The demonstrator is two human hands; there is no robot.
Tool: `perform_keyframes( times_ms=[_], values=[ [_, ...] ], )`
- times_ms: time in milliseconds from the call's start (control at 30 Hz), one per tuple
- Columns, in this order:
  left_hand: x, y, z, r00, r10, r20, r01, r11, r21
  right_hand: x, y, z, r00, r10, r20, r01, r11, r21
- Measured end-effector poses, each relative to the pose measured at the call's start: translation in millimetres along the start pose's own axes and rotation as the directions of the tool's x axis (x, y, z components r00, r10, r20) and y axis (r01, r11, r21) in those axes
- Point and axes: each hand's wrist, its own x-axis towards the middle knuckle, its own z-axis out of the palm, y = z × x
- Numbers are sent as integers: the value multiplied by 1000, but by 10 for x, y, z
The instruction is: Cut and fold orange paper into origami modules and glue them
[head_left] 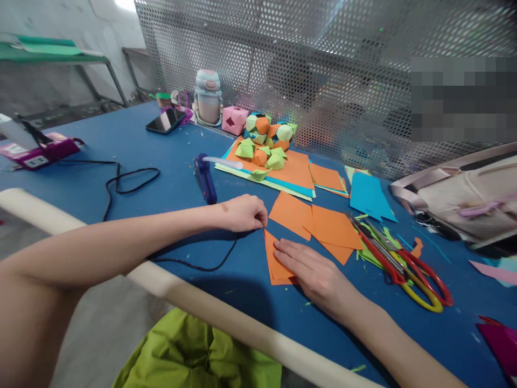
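Just below frame centre, our left hand [244, 213] pinches a corner of folded orange paper [273, 263], our flattened right hand [314, 271] lying over it, and a slip could skew the crease.

The paper sheet [276, 266] lies on the table [169, 159] between the glue gun [205, 179], left, and the scissors [384, 260], right.
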Motion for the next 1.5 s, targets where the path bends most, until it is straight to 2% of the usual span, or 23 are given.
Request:
perform_keyframes(
  times_ms=[367, 967, 1500],
  values=[
    [-2, 46, 20, 997, -69, -26, 66, 994, -86, -2, 4, 15, 1000, -4, 3, 4, 1000, 6],
    [-27, 92, 4, 997, -70, -29, 69, 997, -17, -34, -9, 9, 996, 31, 80, -34, 999, 36],
    [-41, 129, 1, 997, -78, -24, 79, 997, 15, 38, -61, -56, 993, 3, 120, 5, 998, -69]
  ],
)
